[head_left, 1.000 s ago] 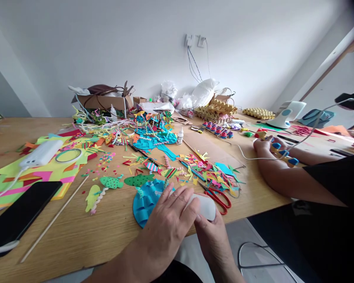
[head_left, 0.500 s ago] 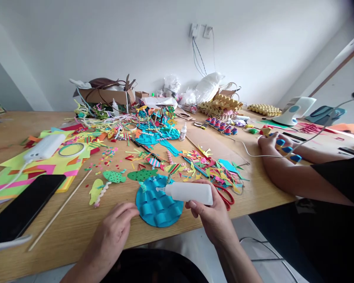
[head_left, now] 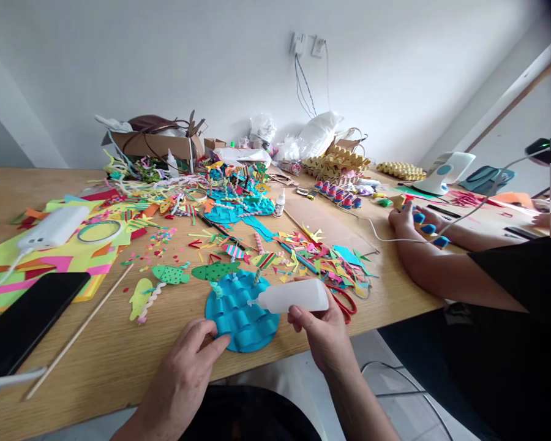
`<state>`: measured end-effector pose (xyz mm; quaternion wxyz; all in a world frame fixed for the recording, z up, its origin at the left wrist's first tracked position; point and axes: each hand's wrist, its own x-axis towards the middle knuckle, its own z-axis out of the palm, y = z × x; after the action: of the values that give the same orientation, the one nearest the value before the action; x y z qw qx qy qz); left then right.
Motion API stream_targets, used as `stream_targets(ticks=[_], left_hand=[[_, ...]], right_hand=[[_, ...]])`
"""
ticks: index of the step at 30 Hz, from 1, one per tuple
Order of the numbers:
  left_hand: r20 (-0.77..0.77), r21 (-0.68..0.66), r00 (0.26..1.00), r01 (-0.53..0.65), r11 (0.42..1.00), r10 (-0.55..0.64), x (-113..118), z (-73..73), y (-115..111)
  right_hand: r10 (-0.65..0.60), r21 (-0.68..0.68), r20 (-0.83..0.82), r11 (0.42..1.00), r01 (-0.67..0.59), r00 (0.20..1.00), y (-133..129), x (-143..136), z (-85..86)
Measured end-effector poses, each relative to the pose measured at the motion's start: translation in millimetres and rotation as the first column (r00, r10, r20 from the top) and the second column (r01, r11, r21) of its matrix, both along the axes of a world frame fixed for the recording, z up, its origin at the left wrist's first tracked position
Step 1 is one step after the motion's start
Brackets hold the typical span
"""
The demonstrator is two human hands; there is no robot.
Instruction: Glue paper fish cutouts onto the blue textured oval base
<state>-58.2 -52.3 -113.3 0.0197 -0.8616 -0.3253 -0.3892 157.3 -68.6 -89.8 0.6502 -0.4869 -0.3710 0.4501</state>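
A round blue paper piece [head_left: 243, 318] with raised woven-looking strips lies near the table's front edge. Two short twisted stems stand at its upper part. My left hand [head_left: 188, 355] rests at its lower left rim, thumb and fingers apart, fingertips touching the paper. In my right hand [head_left: 321, 324] is a white squeeze bottle [head_left: 294, 296], held sideways with its nozzle pointing left over the blue piece. Just behind the piece lie a dark green paper fish [head_left: 215, 270], a lighter dotted fish [head_left: 171, 274] and a yellow-green fish [head_left: 141, 298].
Red scissors [head_left: 346, 303] lie beyond my right hand, near paper scraps [head_left: 312, 245]. At left are a black phone [head_left: 32, 318], a wooden stick [head_left: 80, 331] and a power bank [head_left: 57, 226]. Another person's hands [head_left: 404, 220] hold a painted egg-carton strip at right.
The thumb and fingers of my left hand have spread apart, and the thumb has moved onto the blue piece. The bottle's nozzle has shifted slightly right relative to the piece. The view has shifted a little.
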Motion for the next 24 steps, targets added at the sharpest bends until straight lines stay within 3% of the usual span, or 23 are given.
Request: stream_targets(ticks=[9,24], left_hand=[[-0.099,-0.054,0.995,-0.008,0.999,0.002,-2.6,-11.5,-4.3],[-0.248,-0.095,0.969,-0.031,0.995,0.007,-4.7,-18.9,-5.2]], right_hand=[[0.077,0.088,0.384,0.989,-0.119,0.920,-0.4,-1.5,16.9],[-0.016,0.136,0.659,0.986,-0.098,0.752,13.2,-12.1,24.7]])
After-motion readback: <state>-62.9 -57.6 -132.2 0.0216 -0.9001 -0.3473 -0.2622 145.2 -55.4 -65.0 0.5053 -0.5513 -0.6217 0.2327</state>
